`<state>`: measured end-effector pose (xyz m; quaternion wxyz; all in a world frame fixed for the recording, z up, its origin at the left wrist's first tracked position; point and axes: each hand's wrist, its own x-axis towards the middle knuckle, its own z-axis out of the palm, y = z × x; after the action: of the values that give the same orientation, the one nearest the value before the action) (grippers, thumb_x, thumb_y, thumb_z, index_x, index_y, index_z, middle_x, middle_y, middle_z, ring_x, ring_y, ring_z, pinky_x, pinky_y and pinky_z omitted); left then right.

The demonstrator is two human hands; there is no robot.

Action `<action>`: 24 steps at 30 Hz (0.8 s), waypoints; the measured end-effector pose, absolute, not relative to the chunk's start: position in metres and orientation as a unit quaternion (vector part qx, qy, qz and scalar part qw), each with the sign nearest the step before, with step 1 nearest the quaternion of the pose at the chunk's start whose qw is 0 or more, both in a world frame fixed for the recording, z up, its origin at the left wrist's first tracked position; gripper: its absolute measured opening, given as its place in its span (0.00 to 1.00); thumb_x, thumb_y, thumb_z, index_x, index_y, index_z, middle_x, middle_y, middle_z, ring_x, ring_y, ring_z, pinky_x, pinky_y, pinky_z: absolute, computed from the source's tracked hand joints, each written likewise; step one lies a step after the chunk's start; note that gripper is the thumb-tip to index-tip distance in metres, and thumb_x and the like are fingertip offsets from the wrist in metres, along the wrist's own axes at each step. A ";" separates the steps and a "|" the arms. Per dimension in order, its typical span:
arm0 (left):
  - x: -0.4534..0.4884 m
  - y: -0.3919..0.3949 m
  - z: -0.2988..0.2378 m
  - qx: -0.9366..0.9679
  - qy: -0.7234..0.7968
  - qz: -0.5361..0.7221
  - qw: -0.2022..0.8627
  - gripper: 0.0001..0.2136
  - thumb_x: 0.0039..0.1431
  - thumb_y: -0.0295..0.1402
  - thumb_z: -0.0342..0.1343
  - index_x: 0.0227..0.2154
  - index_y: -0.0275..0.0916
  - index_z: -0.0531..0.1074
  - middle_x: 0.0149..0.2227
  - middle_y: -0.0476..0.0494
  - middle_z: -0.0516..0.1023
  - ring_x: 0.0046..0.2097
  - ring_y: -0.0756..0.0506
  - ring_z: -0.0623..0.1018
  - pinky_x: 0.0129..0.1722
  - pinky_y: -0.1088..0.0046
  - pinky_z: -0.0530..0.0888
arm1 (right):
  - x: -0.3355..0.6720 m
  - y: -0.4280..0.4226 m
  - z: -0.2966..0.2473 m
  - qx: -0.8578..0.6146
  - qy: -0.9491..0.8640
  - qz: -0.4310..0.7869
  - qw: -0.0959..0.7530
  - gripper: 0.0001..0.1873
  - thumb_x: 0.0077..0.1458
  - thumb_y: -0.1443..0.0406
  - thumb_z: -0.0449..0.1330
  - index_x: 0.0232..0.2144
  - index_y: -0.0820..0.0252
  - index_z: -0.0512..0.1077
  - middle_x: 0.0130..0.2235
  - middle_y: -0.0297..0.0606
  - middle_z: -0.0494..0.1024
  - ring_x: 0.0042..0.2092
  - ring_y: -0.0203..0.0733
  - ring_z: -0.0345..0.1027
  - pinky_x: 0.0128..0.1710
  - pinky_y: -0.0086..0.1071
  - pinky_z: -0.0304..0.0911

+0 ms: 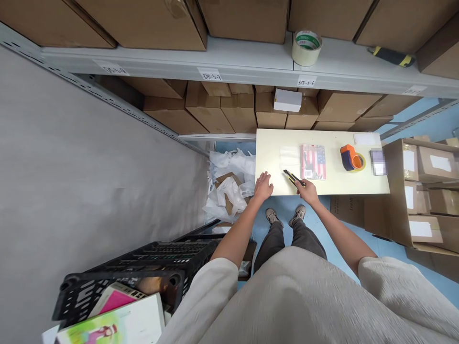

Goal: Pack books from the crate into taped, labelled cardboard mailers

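Black crate [118, 274] holds books [139, 315]; brown carton [390, 191] holds boxes [426, 165]. Your right grip [307, 192] is closed around the cutter [292, 177], beside the flag-covered book [313, 162]; your left grip [264, 187] rests spread on the worktop [270, 148].

Hands [264, 187]: 2, center. Box cutters [294, 178]: 2, one center, one upper right. Loose tape roll [304, 56]: 1, upper right. Tape dispenser [346, 158]: 1, right of center. Shelf labels [210, 75]: 4, across top. Shoes [273, 215]: 2. Counter [268, 153]: 1. Flag-print pack [312, 162]: 1.
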<state>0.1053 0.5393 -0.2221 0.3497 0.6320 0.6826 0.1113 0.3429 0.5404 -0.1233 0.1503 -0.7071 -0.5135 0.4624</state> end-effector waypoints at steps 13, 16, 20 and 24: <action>0.110 0.537 -0.211 0.607 0.679 0.068 0.407 0.27 0.71 0.32 0.53 0.71 0.33 0.66 0.77 0.32 0.62 0.79 0.37 0.60 0.78 0.60 0.58 | 0.362 0.561 -0.089 -0.687 -0.482 0.479 0.257 0.21 0.60 0.44 0.61 0.32 0.55 0.73 0.23 0.36 0.78 0.20 0.38 0.64 0.22 0.31 0.61; 0.119 0.543 -0.211 0.616 0.671 0.082 0.404 0.27 0.70 0.32 0.54 0.70 0.34 0.68 0.75 0.32 0.66 0.78 0.38 0.62 0.78 0.62 0.59 | 0.371 0.566 -0.083 -0.675 -0.483 0.485 0.274 0.20 0.60 0.45 0.61 0.32 0.55 0.72 0.23 0.35 0.78 0.21 0.37 0.64 0.22 0.32 0.61; 0.132 0.551 -0.211 0.629 0.660 0.087 0.401 0.27 0.69 0.31 0.54 0.70 0.34 0.68 0.74 0.33 0.67 0.77 0.38 0.64 0.78 0.61 0.59 | 0.390 0.574 -0.074 -0.657 -0.484 0.500 0.288 0.17 0.58 0.48 0.60 0.34 0.56 0.72 0.24 0.35 0.78 0.21 0.37 0.64 0.23 0.33 0.61; 0.148 0.559 -0.211 0.632 0.658 0.087 0.399 0.27 0.68 0.31 0.54 0.69 0.35 0.68 0.73 0.35 0.69 0.76 0.39 0.65 0.77 0.60 0.60 | 0.415 0.586 -0.062 -0.639 -0.482 0.508 0.317 0.16 0.55 0.51 0.59 0.36 0.55 0.72 0.25 0.32 0.77 0.23 0.37 0.64 0.25 0.33 0.62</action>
<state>0.1480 0.5595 -0.2115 0.3991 0.6325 0.6582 0.0865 0.4145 0.5863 -0.0621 0.3172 -0.6393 -0.4824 0.5079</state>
